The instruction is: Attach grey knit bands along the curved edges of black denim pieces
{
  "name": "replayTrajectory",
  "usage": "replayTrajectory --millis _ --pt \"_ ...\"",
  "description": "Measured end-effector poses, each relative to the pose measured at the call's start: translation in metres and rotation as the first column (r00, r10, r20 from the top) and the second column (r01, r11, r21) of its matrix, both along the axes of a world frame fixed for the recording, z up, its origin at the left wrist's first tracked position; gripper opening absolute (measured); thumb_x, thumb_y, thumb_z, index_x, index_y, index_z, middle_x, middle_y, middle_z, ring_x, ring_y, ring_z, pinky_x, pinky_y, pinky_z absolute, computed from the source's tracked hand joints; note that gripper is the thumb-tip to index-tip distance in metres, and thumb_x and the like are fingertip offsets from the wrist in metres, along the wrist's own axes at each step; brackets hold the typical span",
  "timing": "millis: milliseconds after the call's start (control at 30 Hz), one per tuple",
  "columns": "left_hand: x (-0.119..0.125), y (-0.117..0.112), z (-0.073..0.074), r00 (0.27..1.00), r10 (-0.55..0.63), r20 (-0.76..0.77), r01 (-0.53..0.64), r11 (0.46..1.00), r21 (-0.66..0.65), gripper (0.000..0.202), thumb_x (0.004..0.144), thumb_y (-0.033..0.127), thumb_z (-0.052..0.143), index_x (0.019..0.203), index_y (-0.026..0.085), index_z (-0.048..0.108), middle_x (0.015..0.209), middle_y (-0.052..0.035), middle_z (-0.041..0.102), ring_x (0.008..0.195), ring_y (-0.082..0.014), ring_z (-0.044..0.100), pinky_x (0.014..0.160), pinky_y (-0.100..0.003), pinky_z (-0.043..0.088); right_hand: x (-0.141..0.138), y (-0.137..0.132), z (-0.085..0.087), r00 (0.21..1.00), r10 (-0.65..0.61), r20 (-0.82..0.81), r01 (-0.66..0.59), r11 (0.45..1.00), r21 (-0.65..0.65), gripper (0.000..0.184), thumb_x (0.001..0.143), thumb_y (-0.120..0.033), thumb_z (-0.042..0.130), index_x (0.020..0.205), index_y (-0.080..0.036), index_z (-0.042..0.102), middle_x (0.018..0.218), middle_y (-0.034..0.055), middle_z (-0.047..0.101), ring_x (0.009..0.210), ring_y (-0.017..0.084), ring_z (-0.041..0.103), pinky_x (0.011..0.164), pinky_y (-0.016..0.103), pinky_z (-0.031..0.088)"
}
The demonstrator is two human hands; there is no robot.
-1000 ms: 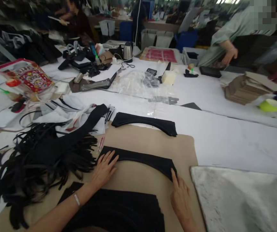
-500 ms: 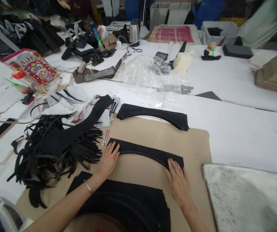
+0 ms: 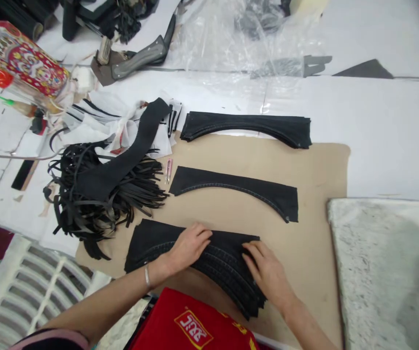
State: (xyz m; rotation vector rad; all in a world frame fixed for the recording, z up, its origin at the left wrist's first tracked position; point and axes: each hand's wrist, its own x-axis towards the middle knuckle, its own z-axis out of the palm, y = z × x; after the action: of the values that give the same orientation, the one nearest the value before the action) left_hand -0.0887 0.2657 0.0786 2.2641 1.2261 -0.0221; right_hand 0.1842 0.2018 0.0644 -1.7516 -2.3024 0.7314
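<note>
My left hand (image 3: 189, 245) lies on a stack of curved black stitched pieces (image 3: 151, 243) at the near edge of a tan board (image 3: 322, 170), fingers bent over the stack's upper edge. My right hand (image 3: 267, 272) rests on the same stack's right part, fingers slightly spread, tips pressing the top piece. Neither hand lifts anything. A single curved black piece (image 3: 231, 187) lies flat on the middle of the board, beyond both hands. Another stack of curved black pieces (image 3: 245, 126) sits at the board's far edge.
A tangle of black strips (image 3: 96, 194) lies left of the board, with pink snips (image 3: 168, 170) beside it. A marbled slab (image 3: 384, 267) sits at the right. A red cloth (image 3: 194, 321) is below my arms, a white ribbed rack (image 3: 23, 291) lower left. A colourful box (image 3: 27, 61) and clear plastic (image 3: 238, 39) lie farther back.
Both hands left the single curved piece in the middle of the board and drew back onto the near stack. The view has tilted down towards the table.
</note>
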Motion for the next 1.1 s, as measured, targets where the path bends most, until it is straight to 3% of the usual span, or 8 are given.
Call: replayTrajectory --millis 133,333,467,633,800,900,1000,1100 --pt "0.006 -0.035 0.006 0.992 -0.121 -0.034 0.117 0.990 -0.084 0.022 0.095 0.023 0.043 0.112 0.020 0.057 0.103 -0.0078 0.059 0.095 -0.0212 0.054 0.082 -0.036 0.046 -0.027 -0.026 0.007 0.990 0.126 0.063 -0.123 0.991 -0.053 0.022 0.092 -0.022 0.045 0.111 -0.019 0.056 0.103 0.0080 0.060 0.092 0.021 0.056 0.081 0.036 0.043" --pt "0.006 -0.031 0.006 0.985 -0.162 -0.060 0.157 0.984 -0.088 0.023 0.095 0.019 0.040 0.112 0.019 0.056 0.103 -0.0083 0.058 0.096 -0.0229 0.051 0.083 -0.038 0.042 -0.032 -0.018 0.012 0.962 0.220 0.160 -0.212 0.975 -0.067 0.025 0.088 -0.012 0.045 0.110 -0.017 0.055 0.095 0.0078 0.060 0.089 0.022 0.053 0.078 0.036 0.036" --pt "0.012 -0.032 0.010 0.992 -0.107 -0.070 0.101 0.992 -0.078 0.019 0.095 0.025 0.045 0.109 0.018 0.056 0.101 -0.0077 0.058 0.094 -0.0232 0.051 0.082 -0.038 0.042 -0.033 -0.011 0.015 0.955 0.222 0.196 -0.214 0.975 -0.060 0.020 0.089 -0.008 0.043 0.098 -0.017 0.058 0.084 0.0053 0.060 0.080 0.020 0.053 0.074 0.034 0.033" --pt "0.038 -0.031 0.010 0.998 -0.013 -0.058 0.009 0.998 -0.061 0.034 0.090 0.038 0.056 0.117 0.018 0.053 0.104 -0.0081 0.058 0.098 -0.0247 0.051 0.084 -0.039 0.042 -0.036 0.011 0.029 0.954 0.245 0.172 -0.244 0.969 -0.026 0.023 0.094 -0.011 0.040 0.084 -0.020 0.059 0.077 0.0026 0.060 0.077 0.018 0.053 0.078 0.035 0.030" --pt "0.051 -0.027 0.005 0.997 0.053 -0.054 -0.056 0.997 -0.059 0.022 0.086 0.024 0.058 0.108 0.022 0.058 0.099 -0.0042 0.060 0.096 -0.0217 0.052 0.086 -0.036 0.042 -0.041 0.030 0.052 0.957 0.251 0.147 -0.258 0.966 0.029 0.024 0.095 -0.014 0.040 0.083 -0.019 0.061 0.077 0.0032 0.061 0.076 0.018 0.054 0.078 0.036 0.029" --pt "0.029 -0.025 0.001 0.981 0.168 -0.100 -0.173 0.984 -0.037 0.036 0.082 0.009 0.052 0.114 0.023 0.056 0.107 -0.0044 0.059 0.101 -0.0207 0.051 0.087 -0.034 0.042 -0.035 0.031 0.061 0.961 0.242 0.131 -0.255 0.962 0.095 0.024 0.095 -0.015 0.041 0.085 -0.019 0.062 0.077 0.0033 0.061 0.076 0.018 0.055 0.079 0.036 0.029" --pt "-0.011 -0.026 -0.001 0.941 0.299 -0.162 -0.303 0.953 -0.002 0.050 0.074 -0.001 0.047 0.118 0.021 0.055 0.111 -0.0060 0.058 0.106 -0.0211 0.050 0.090 -0.034 0.041 -0.025 0.025 0.061 0.969 0.227 0.102 -0.240 0.961 0.139 0.024 0.094 -0.014 0.041 0.087 -0.019 0.063 0.076 0.0029 0.060 0.074 0.018 0.055 0.078 0.036 0.030" --pt "-0.053 -0.031 -0.002 0.906 0.372 -0.204 -0.373 0.927 0.032 0.055 0.069 -0.004 0.045 0.117 0.019 0.057 0.112 -0.0082 0.058 0.107 -0.0231 0.049 0.089 -0.037 0.040 -0.019 0.015 0.055 0.972 0.224 0.068 -0.230 0.968 0.099 0.022 0.094 -0.012 0.043 0.086 -0.019 0.062 0.074 0.0022 0.059 0.073 0.018 0.054 0.076 0.035 0.031"
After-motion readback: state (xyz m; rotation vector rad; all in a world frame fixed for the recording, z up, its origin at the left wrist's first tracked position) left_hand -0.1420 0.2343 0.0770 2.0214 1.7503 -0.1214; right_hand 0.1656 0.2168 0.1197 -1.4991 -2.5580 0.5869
